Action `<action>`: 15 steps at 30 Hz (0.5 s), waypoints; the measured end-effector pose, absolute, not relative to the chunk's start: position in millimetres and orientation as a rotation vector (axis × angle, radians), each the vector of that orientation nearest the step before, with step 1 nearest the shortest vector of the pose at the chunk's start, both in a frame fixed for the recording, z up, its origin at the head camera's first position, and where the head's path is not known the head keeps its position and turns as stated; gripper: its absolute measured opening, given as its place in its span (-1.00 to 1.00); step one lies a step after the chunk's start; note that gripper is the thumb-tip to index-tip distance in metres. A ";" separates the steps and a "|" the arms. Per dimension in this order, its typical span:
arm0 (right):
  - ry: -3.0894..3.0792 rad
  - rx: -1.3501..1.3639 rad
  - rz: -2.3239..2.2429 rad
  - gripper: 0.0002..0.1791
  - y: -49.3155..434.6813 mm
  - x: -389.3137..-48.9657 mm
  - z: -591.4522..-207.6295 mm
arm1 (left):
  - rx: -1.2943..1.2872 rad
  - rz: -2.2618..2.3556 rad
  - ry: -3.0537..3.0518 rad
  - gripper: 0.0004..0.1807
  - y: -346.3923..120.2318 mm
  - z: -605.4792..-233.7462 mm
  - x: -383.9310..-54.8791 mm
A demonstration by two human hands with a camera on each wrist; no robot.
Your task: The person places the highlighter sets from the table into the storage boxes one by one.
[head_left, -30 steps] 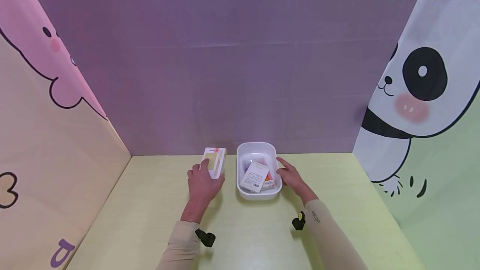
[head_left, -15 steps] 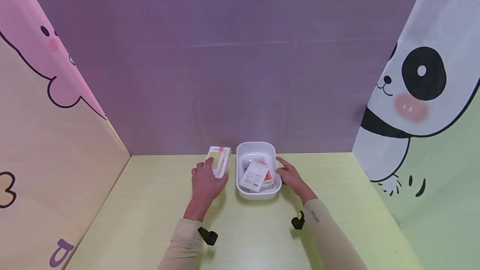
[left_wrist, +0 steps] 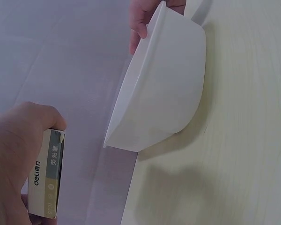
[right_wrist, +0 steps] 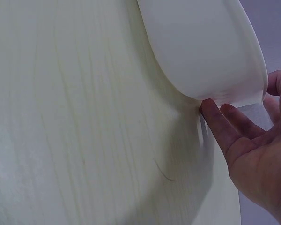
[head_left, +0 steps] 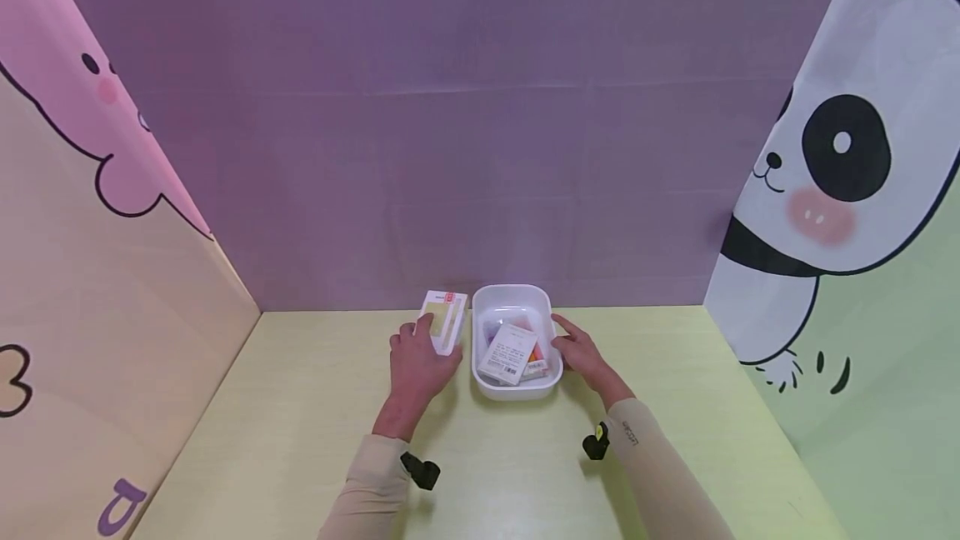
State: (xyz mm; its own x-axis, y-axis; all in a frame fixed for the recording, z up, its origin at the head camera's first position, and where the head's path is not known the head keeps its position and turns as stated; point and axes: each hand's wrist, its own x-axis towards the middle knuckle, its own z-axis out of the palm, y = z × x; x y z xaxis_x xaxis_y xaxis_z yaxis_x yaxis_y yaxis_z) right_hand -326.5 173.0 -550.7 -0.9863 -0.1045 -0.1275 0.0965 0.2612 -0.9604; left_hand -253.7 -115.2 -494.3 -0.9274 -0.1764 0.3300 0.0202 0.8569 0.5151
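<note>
My left hand (head_left: pixel 420 363) grips a white and tan highlighter box (head_left: pixel 447 325) close beside the left rim of a white plastic bin (head_left: pixel 517 393). In the left wrist view the box (left_wrist: pixel 46 174) shows its "deli" lettering between thumb and fingers, apart from the bin and above the table. My right hand (head_left: pixel 583 354) holds the bin's right side. In the right wrist view the thumb lies at the rim while other fingers (right_wrist: pixel 220 123) touch the outer wall. Inside the bin lies a white printed packet (head_left: pixel 508 352) over other small packs, partly hidden, one with orange.
The bin stands on a pale wood-grain table (head_left: pixel 300 423), near its back edge. A purple backdrop (head_left: pixel 480 123) rises behind it. Side panels with a pink cartoon figure (head_left: pixel 67 65) and a panda (head_left: pixel 825 132) border the table left and right.
My left hand has moved to the right with the highlighter box, nearer the bin's left rim. The right hand and the bin stay in place.
</note>
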 end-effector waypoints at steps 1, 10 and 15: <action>2.359 -0.009 -1.812 -0.35 173.1 -326.4 -550.7 | 0.114 -0.748 -2.663 -0.20 -114.8 -494.2 -253.8; 2.343 -0.016 -1.799 -0.36 175.1 -329.3 -554.3 | 0.098 -0.753 -2.670 -0.21 -109.5 -494.9 -253.7; 2.337 -0.073 -1.829 -0.35 175.7 -325.1 -552.0 | 0.079 -0.769 -2.649 -0.22 -105.6 -495.4 -253.7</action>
